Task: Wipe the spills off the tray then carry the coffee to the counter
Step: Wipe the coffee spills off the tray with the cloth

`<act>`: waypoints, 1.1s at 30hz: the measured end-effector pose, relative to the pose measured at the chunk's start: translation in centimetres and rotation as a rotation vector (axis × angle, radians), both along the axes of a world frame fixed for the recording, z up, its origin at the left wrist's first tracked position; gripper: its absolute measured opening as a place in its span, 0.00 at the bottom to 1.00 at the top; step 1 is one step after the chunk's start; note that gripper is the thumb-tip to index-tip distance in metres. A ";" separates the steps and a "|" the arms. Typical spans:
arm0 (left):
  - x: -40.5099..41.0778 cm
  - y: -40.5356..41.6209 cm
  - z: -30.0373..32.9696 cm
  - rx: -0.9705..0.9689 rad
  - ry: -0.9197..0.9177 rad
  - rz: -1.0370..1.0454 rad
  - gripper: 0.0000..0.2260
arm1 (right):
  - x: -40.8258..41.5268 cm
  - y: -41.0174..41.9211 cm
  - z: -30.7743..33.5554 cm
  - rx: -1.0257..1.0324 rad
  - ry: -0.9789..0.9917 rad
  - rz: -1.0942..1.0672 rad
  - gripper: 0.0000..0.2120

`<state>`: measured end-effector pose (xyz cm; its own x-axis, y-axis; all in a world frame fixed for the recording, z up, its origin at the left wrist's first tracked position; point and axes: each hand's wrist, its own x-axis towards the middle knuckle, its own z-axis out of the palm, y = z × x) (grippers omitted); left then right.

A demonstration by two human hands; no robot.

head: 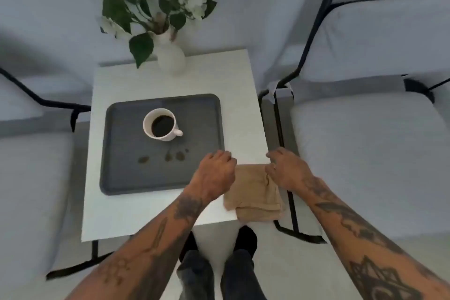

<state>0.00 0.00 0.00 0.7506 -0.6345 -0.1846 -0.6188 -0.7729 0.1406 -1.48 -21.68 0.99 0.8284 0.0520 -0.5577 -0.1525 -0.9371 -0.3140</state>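
Observation:
A dark grey tray lies on a small white table. On it stands a white cup of black coffee, handle to the right. Several brown spills dot the tray in front of the cup. A folded tan cloth lies at the table's near right corner, hanging slightly over the edge. My left hand rests with curled fingers at the cloth's left edge, over the tray's near right corner. My right hand pinches the cloth's upper right part.
A white vase with green leaves and white flowers stands at the table's far edge. Grey cushioned chairs with black frames flank the table, one left and one right. My feet are just below the near edge.

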 end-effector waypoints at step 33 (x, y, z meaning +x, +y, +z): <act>-11.7 13.3 9.8 -0.873 0.580 1.055 0.19 | -7.6 10.9 8.7 0.601 -0.151 -0.093 0.08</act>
<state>-11.66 13.30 9.80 0.8799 0.0768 -0.4690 0.4629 -0.3622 0.8091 -9.12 -10.78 9.73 0.9119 0.2442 -0.3298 -0.1375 -0.5754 -0.8062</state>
